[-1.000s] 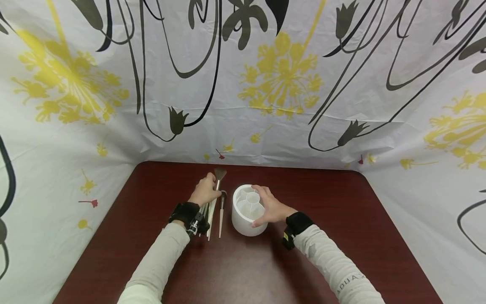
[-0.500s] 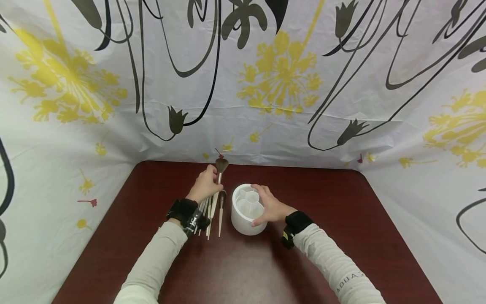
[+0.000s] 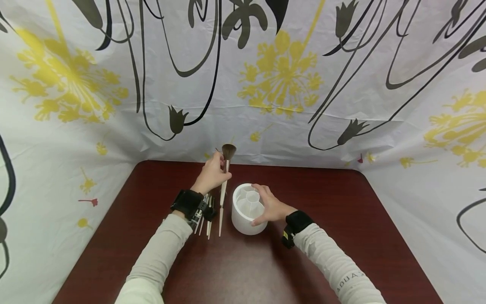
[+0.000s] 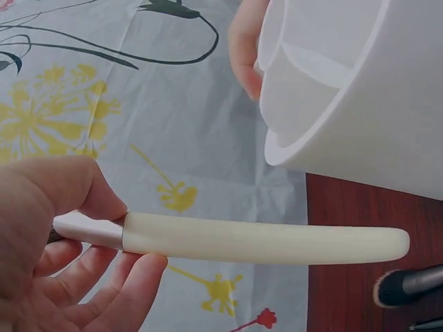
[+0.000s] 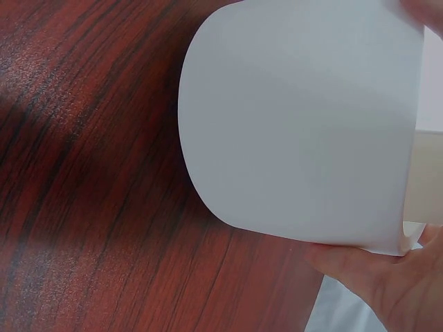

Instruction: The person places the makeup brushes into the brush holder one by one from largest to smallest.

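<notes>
A dark red wooden bench (image 3: 341, 236) sits inside a white curtain (image 3: 284, 76) printed with yellow flowers. Nearest, spare brushes (image 3: 206, 215) lie flat by the left wrist. The right hand (image 3: 270, 207) cups the white holder (image 3: 247, 209), fingers curled round its wall, holding it upright. Just beyond, the left hand (image 3: 211, 175) pinches a brush (image 3: 225, 181) at the ferrule, bristles up, handle hanging beside the holder's rim. The brush looks light and stiff, its smooth handle likely slippery; the grip near the ferrule suits it, clear of the soft bristles
</notes>
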The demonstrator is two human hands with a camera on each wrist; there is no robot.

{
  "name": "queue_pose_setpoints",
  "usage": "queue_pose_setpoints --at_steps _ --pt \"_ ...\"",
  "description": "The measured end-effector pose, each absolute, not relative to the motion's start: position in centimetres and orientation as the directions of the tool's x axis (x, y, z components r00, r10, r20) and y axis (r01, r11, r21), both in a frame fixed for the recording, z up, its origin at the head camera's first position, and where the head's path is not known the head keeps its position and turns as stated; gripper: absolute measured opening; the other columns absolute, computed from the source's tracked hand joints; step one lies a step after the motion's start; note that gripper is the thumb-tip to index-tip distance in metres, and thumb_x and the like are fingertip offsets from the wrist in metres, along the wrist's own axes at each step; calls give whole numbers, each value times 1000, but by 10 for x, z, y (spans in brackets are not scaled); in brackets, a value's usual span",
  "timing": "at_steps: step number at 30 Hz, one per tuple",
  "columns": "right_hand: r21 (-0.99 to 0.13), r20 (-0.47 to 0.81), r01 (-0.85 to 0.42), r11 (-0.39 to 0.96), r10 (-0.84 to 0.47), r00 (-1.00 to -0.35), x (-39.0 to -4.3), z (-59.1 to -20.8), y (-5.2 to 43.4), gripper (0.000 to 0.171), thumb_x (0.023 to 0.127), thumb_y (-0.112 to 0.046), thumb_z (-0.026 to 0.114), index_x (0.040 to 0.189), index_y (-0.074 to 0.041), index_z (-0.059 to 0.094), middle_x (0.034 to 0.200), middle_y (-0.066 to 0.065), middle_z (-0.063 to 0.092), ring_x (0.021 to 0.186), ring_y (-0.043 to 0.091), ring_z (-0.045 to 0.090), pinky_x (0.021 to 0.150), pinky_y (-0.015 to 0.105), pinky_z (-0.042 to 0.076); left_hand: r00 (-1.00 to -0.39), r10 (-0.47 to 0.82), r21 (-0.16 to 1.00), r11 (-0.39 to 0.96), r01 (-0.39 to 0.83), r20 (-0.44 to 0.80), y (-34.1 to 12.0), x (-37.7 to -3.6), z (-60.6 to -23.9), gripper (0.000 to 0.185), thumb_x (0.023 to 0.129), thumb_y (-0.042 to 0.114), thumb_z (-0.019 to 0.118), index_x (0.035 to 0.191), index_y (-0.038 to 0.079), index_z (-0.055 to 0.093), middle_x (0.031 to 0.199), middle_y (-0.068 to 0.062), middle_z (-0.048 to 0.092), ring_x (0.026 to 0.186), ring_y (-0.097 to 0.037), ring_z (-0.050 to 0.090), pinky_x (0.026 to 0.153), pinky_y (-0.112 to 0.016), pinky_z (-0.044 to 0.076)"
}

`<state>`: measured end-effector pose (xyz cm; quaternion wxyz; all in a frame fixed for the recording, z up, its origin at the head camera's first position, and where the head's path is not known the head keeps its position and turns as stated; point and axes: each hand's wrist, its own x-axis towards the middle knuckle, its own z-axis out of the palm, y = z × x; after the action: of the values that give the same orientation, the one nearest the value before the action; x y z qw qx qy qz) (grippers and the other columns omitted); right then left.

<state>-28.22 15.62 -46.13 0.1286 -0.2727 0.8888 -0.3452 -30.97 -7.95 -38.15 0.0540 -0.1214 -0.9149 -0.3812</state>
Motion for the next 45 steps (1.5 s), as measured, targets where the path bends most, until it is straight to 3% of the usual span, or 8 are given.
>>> queue_pose_setpoints --at_steps 7,13,20,34,45 --pt "-691 -9 -416 591 -583 -812 -282 -462 157 115 54 -40 84 141 -14 14 134 18 22 122 31 28 95 52 32 -962 171 697 663 272 213 -76 -308 -374 46 75 14 66 111 4 38 97 -12 53 84 -24 57 67 -35 49" --pt "-681 13 -444 582 -597 -802 -282 -462 158 116 55 -43 83 141 -13 13 133 19 22 120 33 29 93 53 33 -951 171 701 644 305 257 -72 -305 -365 46 75 13 65 109 4 36 88 -10 52 78 -22 55 62 -32 46" --pt "-696 -47 -395 599 -587 -808 -282 -460 157 114 57 -37 84 142 -12 12 137 18 19 125 30 25 97 50 31 -934 189 710 608 354 304 -64 -298 -357 46 74 11 64 110 5 36 91 -10 53 79 -20 58 62 -31 49" --pt "-686 -34 -401 607 -578 -815 -281 -461 157 114 56 -33 85 141 -13 13 136 17 20 124 30 26 98 50 31 -920 197 707 592 387 339 -50 -292 -355 46 74 10 65 109 4 36 90 -11 55 79 -21 59 62 -30 49" --pt "-680 -46 -399 616 -578 -814 -281 -461 156 113 56 -35 84 142 -14 13 137 17 20 124 30 26 98 49 31 -928 209 686 628 369 308 -46 -294 -359 63 75 14 66 125 0 29 85 -9 56 76 -20 58 60 -30 48"
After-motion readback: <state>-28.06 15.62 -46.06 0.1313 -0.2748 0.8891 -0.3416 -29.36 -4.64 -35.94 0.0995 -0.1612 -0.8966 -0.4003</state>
